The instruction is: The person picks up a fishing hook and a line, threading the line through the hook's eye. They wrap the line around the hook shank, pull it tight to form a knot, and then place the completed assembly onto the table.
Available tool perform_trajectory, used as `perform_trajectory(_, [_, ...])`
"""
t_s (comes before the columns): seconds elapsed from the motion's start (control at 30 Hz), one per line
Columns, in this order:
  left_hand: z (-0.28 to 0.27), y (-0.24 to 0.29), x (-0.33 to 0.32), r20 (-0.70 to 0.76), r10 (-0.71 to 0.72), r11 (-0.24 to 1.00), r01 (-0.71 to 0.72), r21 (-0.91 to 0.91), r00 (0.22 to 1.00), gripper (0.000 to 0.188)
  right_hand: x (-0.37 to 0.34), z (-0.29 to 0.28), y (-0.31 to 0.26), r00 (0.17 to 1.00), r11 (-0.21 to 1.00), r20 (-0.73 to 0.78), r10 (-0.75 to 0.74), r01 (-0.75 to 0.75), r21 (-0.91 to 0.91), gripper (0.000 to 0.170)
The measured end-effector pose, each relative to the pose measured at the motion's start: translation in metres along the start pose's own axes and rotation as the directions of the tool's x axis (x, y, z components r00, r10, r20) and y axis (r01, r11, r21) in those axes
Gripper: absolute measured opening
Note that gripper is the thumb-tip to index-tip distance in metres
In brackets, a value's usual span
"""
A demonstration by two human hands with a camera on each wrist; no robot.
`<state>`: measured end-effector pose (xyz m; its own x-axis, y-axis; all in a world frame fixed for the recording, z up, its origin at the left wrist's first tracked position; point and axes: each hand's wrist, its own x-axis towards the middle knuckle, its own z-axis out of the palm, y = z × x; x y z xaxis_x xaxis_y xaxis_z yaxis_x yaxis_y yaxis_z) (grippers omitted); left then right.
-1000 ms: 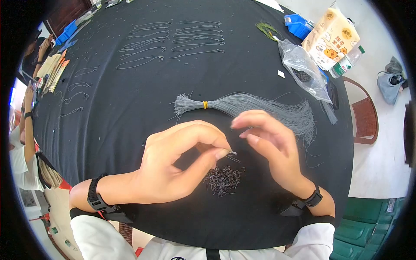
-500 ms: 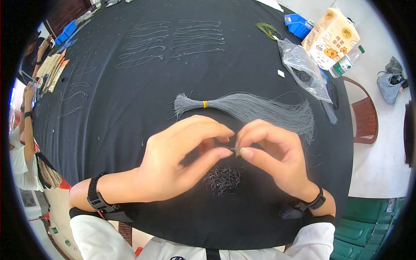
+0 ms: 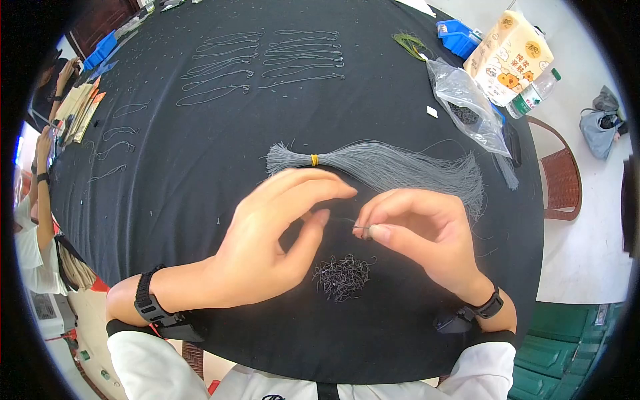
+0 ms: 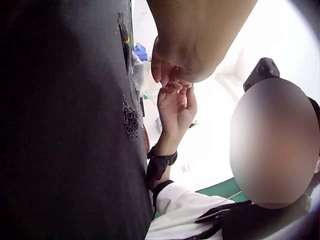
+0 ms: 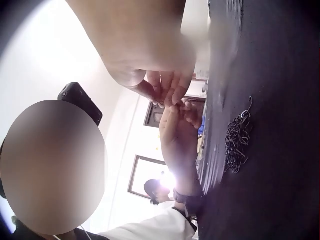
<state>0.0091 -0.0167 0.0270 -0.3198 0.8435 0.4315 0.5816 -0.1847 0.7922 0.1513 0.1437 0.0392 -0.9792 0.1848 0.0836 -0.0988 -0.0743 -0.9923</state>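
Chinese lettering and cartoon bears decorate that tissue pack [image 3: 510, 60]. The left hand [image 3: 272, 230] has drawn back since half a second ago; whether it grips the fine line [image 3: 341, 219], I can't tell. Near the hook pile [image 3: 343, 277], the right hand [image 3: 427, 227] pinches a slender dark hook [image 3: 361, 227].

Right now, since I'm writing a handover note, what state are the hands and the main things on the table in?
Left hand: curved, grip partly hidden
Right hand: pinching a thin piece
Strand bundle: fanned out at one end
Yellow band: wrapped around the bundle
Dark hook-like pieces: heaped, tangled
Looped strands: laid out in groups
Clear plastic bag: crumpled, dark contents inside
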Motion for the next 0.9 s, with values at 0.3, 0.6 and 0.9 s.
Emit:
perform_trajectory(0.3, [0.003, -0.006, 0.0, 0.032, 0.433, 0.856, -0.422, 0.299, 0.901, 0.027, -0.002, 0.007, 0.003, 0.988, 0.874, -0.003, -0.153, 0.134, -0.467, 0.008])
perform_trajectory(0.6, [-0.002, -0.006, 0.003, 0.167, 0.418, 0.86, -0.448, 0.245, 0.893, 0.025, 0.002, 0.006, -0.006, 0.981, 0.769, 0.093, -0.168, 0.19, -0.61, 0.01])
perform_trajectory(0.9, [-0.009, -0.005, 0.01, 0.22, 0.206, 0.964, -0.237, 0.124, 0.954, 0.016, -0.001, -0.005, -0.026, 0.972, 0.495, 0.194, -0.133, 0.234, -0.837, 0.011])
